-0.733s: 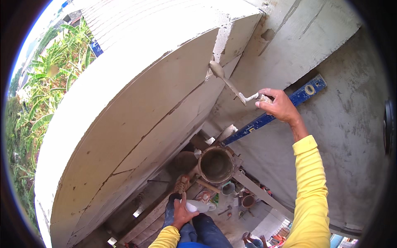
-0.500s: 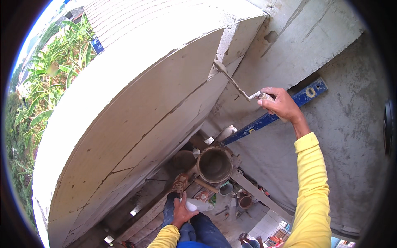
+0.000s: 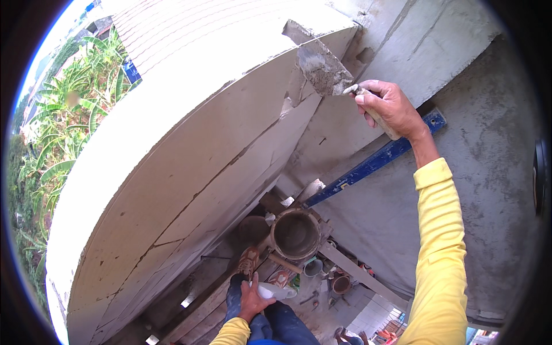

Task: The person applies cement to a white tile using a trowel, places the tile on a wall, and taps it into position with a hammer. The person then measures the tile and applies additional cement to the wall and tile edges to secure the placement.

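Note:
My right hand is closed around the handle of a trowel. Grey mortar smears the trowel's broad blade, which lies at the upper joint of the pale block wall, close to the corner with the grey wall. Low in front of my legs, my left hand grips a whitish, rounded container; its exact kind is unclear. Behind my right wrist a blue spirit level leans at a slant along the grey wall.
Below stands a round bucket by my shoes, with a plank beside it. A small grey pail and a brown pot sit further down. Another person's legs show at the bottom. Green plants lie beyond the wall.
My right hand has risen, and the trowel has turned from edge-on to showing its broad, mortar-smeared face higher on the wall. My left hand still holds the whitish container.

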`<act>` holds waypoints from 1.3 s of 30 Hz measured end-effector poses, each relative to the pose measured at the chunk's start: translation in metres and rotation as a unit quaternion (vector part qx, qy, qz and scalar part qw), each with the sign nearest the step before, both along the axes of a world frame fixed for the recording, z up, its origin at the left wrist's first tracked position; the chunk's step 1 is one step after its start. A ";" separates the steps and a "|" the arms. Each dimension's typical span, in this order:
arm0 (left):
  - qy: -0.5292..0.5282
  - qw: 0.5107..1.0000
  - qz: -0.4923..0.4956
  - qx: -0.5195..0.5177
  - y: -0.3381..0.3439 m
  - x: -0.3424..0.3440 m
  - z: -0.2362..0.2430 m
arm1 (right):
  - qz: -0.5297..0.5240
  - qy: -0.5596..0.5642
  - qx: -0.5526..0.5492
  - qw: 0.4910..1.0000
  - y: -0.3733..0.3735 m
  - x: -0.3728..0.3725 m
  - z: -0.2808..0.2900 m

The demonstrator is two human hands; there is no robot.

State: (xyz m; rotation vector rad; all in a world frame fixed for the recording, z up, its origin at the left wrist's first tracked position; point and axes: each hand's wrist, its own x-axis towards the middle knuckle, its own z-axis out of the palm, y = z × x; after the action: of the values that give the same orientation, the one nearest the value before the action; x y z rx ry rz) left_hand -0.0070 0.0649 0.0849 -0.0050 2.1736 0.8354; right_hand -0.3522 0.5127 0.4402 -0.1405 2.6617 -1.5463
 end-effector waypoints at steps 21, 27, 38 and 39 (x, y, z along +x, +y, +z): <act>0.018 1.000 0.015 0.001 -0.005 0.000 -0.006 | -0.143 -0.016 -0.061 0.988 0.024 0.116 -0.086; 0.098 0.995 0.021 0.020 -0.015 0.000 -0.052 | -0.204 -0.132 0.029 0.970 -0.025 0.209 -0.166; 0.040 0.995 -0.081 0.052 0.026 -0.086 -0.187 | -0.061 -0.457 0.245 0.853 -0.052 0.352 -0.513; 0.028 0.996 -0.075 0.038 0.019 -0.084 -0.205 | -0.073 -0.459 0.220 0.858 -0.061 0.344 -0.521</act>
State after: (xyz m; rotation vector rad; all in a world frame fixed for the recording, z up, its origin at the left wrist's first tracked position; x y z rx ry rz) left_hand -0.0906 0.0834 -0.1198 0.2193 2.1634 0.8392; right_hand -0.0085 0.4512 -0.0807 0.6615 2.1296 -0.6677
